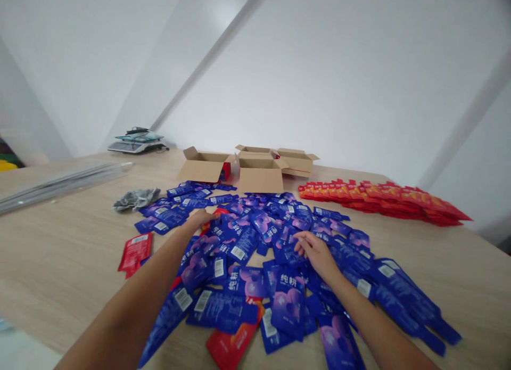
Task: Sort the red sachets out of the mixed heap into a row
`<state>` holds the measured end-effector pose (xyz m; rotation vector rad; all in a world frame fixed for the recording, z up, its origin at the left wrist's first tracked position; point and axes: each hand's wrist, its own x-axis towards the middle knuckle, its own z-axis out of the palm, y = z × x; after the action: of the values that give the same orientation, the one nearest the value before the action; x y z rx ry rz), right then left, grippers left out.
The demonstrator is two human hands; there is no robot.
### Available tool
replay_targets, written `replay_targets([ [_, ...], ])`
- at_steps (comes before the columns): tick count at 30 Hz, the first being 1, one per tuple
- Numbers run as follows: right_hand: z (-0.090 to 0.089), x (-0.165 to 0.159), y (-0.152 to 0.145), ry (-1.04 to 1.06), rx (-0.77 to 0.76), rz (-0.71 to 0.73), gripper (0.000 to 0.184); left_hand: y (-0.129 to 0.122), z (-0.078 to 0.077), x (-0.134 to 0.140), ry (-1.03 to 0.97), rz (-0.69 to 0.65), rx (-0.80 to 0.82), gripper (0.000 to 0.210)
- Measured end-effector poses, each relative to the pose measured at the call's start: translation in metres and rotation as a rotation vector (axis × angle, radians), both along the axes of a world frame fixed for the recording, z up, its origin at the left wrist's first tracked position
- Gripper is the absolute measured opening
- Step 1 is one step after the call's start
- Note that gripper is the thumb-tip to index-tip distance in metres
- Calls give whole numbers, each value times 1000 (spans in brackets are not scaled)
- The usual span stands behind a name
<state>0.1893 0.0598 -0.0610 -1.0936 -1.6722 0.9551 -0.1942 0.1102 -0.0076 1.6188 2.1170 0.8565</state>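
Many blue-purple spouted pouches point(288, 301) lie in a loose, overlapping pile in front of me. At the pile's left-middle, my left hand point(200, 217) has its fingers closed at the edge of a red pouch point(219, 212) among the blue ones; the grip is partly hidden. My right hand point(315, 248) is over the right-middle of the pile, its fingers loosely bent and apart, with nothing visible in them. Directly under its fingertips is a blue pouch point(288, 253). Another red pouch point(231, 343) sticks out from under blue ones near the front.
Open cardboard boxes point(261, 179) stand behind the pile. Red pouches point(383, 197) are laid in overlapping rows at right. Further red pouches point(136, 253), a crumpled grey bundle point(136, 199), clear plastic strips point(64, 185) and a scale point(138, 145) are at left.
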Motion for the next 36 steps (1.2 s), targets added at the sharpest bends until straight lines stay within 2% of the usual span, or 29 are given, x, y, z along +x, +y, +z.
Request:
replay_targets([
  [3, -1, -1, 0, -9, 3, 9, 27, 4, -1, 9, -35, -9, 31, 27],
  [5, -4, -1, 1, -11, 3, 13, 28, 4, 4, 14, -60, -36, 106, 25],
  [8, -6, 0, 2, -25, 35, -1, 28, 1, 24, 25, -80, -80, 247, 25],
  [10, -1, 0, 1, -52, 126, -60, 28, -4, 44, 41, -76, -151, 323, 26],
  [12, 14, -1, -2, -99, 274, -140, 32, -14, 62, 67, -37, -323, 369, 26],
  [14, 36, -4, -7, -173, 430, -180, 42, -27, 76, 100, 55, -607, 352, 24],
  [16, 59, -6, -11, -284, 527, -135, 49, -41, 82, 133, 127, -845, 285, 20],
  [17, 69, -7, -13, -347, 537, -94, 47, -46, 83, 146, 145, -942, 263, 19],
  [19, 81, -7, -14, -449, 474, -11, 33, -53, 80, 165, 169, -1035, 251, 17],
  [20, 82, -6, -15, -474, 423, 14, 25, -55, 77, 171, 170, -1021, 273, 16],
  [21, 81, -5, -14, -477, 376, 19, 22, -57, 73, 175, 161, -957, 325, 14],
  [23, 74, -1, -13, -405, 313, -34, 25, -61, 63, 180, 94, -716, 492, 10],
  [25, 65, 2, -12, -240, 257, -141, 30, -67, 50, 187, -29, -475, 632, 13],
  [26, 62, 2, -11, -136, 219, -198, 32, -72, 42, 193, -95, -427, 634, 16],
  [27, 59, 1, -11, -34, 180, -243, 33, -76, 34, 200, -155, -439, 572, 21],
  [29, 55, -5, -11, 124, 130, -280, 34, -81, 16, 217, -301, -579, 291, 32],
  [31, 54, -14, -13, 194, 134, -257, 34, -80, 2, 232, -505, -680, 5, 42],
  [32, 54, -17, -14, 201, 133, -232, 33, -78, -3, 237, -602, -703, -80, 45],
  [33, 53, -19, -15, 192, 123, -203, 33, -75, -6, 240, -684, -711, -118, 46],
  [36, 49, -17, -13, 129, 62, -143, 33, -65, -7, 240, -806, -725, -86, 47],
])
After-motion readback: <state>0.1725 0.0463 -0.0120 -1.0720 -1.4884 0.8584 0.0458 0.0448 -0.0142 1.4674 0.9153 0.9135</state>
